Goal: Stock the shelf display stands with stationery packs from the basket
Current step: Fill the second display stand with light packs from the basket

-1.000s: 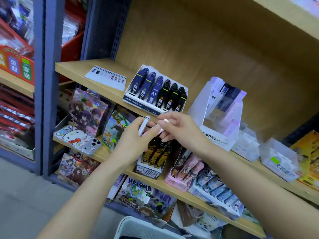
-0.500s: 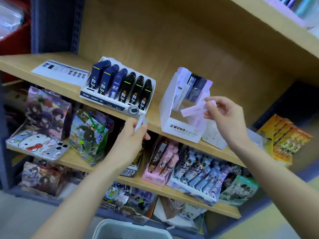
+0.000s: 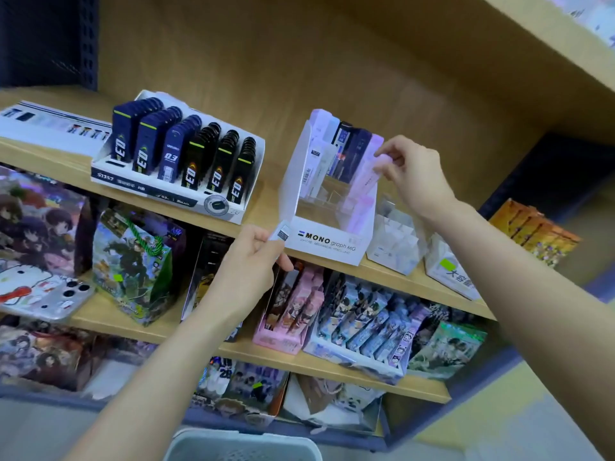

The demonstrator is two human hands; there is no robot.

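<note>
A white MONO display stand (image 3: 327, 242) sits on the upper wooden shelf, partly filled with slim white, dark and pink packs. My right hand (image 3: 411, 174) pinches a pale pink pack (image 3: 367, 176) by its top end, the pack leaning into the stand's right side. My left hand (image 3: 248, 264) grips another slim white pack (image 3: 283, 232) just below the stand's front left corner. The rim of a grey basket (image 3: 243, 442) shows at the bottom edge.
A tray of dark blue and black lead cases (image 3: 179, 161) stands left of the MONO stand. Small clear boxes (image 3: 396, 241) sit to its right. Lower shelves hold anime-printed packs and bags. A flat card (image 3: 50, 124) lies at far left.
My right hand has carried the pink pack from near my left hand up to the MONO stand and lowered it into the right side. My left hand rose slightly with its pack.
</note>
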